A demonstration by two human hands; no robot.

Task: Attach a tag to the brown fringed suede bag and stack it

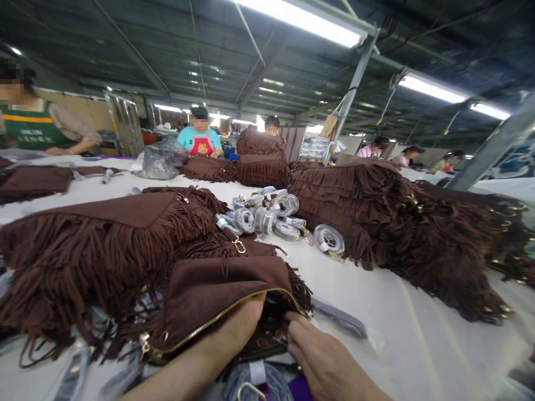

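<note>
A brown suede fringed handbag [221, 278] lies in front of me with its gold zipper [204, 327] undone and its mouth gaping towards me. My left hand [244, 317] reaches inside, so its fingers are hidden under the upper panel. At the right end of the opening, my right hand [313, 348] has its fingers curled on the bag's edge. A patterned lining shows dimly between the hands. Just below the bag, close to me, sits a coiled strap [273, 384] in clear plastic with a white band and a metal clasp.
Fringed bags are piled at left [104, 234] and right [355, 200] on the white table [401, 334]. Several plastic-wrapped coiled straps [265, 217] lie between them. A wrapped strap piece [340, 317] rests right of the bag. Co-workers, one in a red apron [202, 145], stand beyond.
</note>
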